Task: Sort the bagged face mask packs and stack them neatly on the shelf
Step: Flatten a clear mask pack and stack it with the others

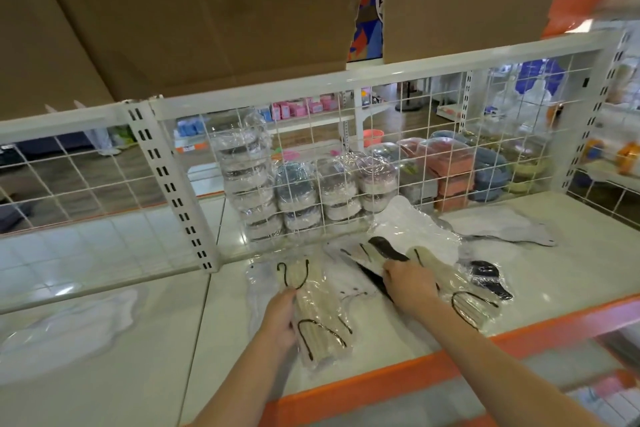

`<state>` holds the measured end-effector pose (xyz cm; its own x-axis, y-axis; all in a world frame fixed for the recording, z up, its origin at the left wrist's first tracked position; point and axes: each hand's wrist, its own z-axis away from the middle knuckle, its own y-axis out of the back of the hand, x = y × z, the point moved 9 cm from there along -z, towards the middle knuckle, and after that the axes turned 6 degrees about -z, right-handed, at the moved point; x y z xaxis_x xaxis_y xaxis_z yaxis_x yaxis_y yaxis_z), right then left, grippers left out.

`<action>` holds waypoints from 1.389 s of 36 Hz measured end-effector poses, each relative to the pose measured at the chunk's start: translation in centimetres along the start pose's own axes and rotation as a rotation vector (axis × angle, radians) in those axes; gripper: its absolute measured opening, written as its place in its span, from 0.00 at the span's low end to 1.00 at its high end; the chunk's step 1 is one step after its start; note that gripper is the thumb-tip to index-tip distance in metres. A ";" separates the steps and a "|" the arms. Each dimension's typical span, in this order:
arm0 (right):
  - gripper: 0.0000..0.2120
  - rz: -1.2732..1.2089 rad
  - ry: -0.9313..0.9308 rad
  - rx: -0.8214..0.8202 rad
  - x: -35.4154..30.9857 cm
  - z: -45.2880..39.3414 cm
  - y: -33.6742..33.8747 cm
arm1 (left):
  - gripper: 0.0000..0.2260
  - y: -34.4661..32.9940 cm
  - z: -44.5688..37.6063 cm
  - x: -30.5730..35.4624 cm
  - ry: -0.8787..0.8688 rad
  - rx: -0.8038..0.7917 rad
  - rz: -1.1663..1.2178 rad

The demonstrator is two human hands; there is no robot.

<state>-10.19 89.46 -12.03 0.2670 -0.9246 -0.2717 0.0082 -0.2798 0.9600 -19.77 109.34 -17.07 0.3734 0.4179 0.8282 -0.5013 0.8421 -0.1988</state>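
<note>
Several clear bags of face masks lie loose on the white shelf (571,274). My left hand (282,319) grips the left edge of a beige mask pack (322,319) with black ear loops. My right hand (408,282) rests on a second beige pack (460,291), fingers curled over its upper end beside a black mask pack (388,250). Another black pack (488,276) lies to the right. A grey mask pack (512,229) sits further back on the right. White packs (408,222) lie behind my right hand.
A white wire grid panel (311,163) closes the back of the shelf, with stacked bagged packs (298,198) just behind it. An orange edge (415,378) runs along the shelf front. Cardboard boxes (194,10) sit overhead. An empty clear bag (69,326) lies at the left.
</note>
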 end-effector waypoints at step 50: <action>0.15 -0.779 0.304 -0.319 -21.8 0.3 -4.8 | 0.09 23.8 6.5 11.0 -0.624 0.361 -0.760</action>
<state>-16.37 110.88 -10.78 0.3172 -0.3810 -0.8685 0.5491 -0.6729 0.4957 -32.63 131.78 -9.31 0.2697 -0.5154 0.8134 -0.5450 0.6147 0.5701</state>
